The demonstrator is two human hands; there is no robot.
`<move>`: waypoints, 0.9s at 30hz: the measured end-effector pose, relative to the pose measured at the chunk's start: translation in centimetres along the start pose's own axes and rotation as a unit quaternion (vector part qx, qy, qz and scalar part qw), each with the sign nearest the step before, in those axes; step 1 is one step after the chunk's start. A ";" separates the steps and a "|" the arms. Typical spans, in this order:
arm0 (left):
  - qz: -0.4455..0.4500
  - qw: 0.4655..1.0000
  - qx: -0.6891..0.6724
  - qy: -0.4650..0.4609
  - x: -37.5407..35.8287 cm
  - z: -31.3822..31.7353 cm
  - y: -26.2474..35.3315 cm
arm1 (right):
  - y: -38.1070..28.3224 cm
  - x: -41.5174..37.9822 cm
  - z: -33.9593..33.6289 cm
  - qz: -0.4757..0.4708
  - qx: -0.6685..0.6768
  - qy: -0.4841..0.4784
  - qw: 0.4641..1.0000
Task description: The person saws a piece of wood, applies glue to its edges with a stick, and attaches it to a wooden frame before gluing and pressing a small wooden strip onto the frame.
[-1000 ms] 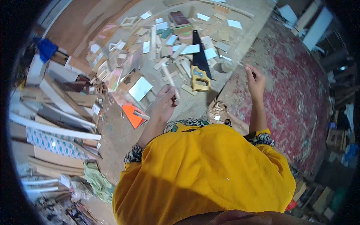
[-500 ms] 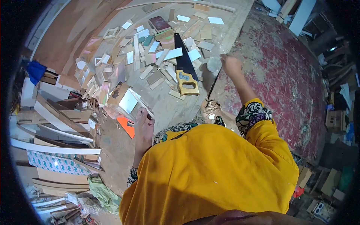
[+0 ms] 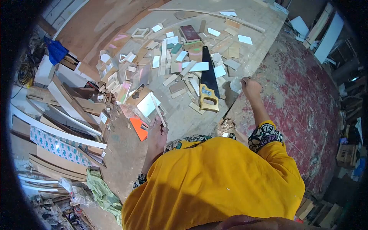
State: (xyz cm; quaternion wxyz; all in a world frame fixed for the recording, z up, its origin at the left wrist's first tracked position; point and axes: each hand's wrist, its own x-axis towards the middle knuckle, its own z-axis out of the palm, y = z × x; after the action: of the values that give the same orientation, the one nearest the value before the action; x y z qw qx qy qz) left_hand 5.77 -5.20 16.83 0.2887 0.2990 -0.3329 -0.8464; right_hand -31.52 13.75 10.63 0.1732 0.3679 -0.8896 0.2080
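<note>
My left hand (image 3: 156, 132) is closed around the near end of a thin wooden strip (image 3: 157, 109). The strip slants away from me along the edge of a white-faced piece (image 3: 148, 105) lying by a brown board. An orange triangular piece (image 3: 138, 129) lies just left of that hand. Out to the right, my right hand (image 3: 252, 90) has its fingers pinched together at the rim of a small translucent cup (image 3: 235, 85). A handsaw (image 3: 209, 76) with a yellow handle lies between the two hands, its dark blade pointing away.
Many wood and white-faced offcuts (image 3: 178, 86) are scattered over the work surface, with a dark red block (image 3: 189, 33) among them. Curved boards (image 3: 57, 126) are stacked at the left. A worn red surface (image 3: 303, 92) spreads out on the right.
The whole view has shifted, so things appear further right and lower. The strip in my left hand now points more directly away from me. My right hand stays at the cup.
</note>
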 end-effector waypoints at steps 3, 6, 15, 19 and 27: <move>-0.006 1.000 0.009 -0.003 0.4 0.1 0.2 | 0.3 0.3 1.0 0.081 0.014 -0.020 0.996; -0.003 1.000 0.018 -0.018 0.3 0.6 0.4 | 0.3 0.6 1.0 0.140 0.066 0.005 0.988; 0.014 0.998 0.014 -0.055 1.8 0.7 0.2 | 0.7 1.0 1.2 0.125 0.060 -0.010 0.990; 0.031 0.996 0.004 -0.085 2.5 1.3 0.4 | 1.9 1.1 -0.1 0.133 0.074 0.025 0.988; 0.059 0.990 -0.030 -0.125 3.2 4.4 1.4 | -4.4 -0.5 -11.7 0.157 0.472 0.109 0.861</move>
State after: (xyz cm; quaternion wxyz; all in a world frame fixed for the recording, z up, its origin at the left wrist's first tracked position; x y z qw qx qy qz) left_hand 1.00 -6.55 19.56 0.3034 0.1621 -0.3580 -0.8680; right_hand -26.15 17.00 21.48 0.0394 0.2360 -0.7065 0.6661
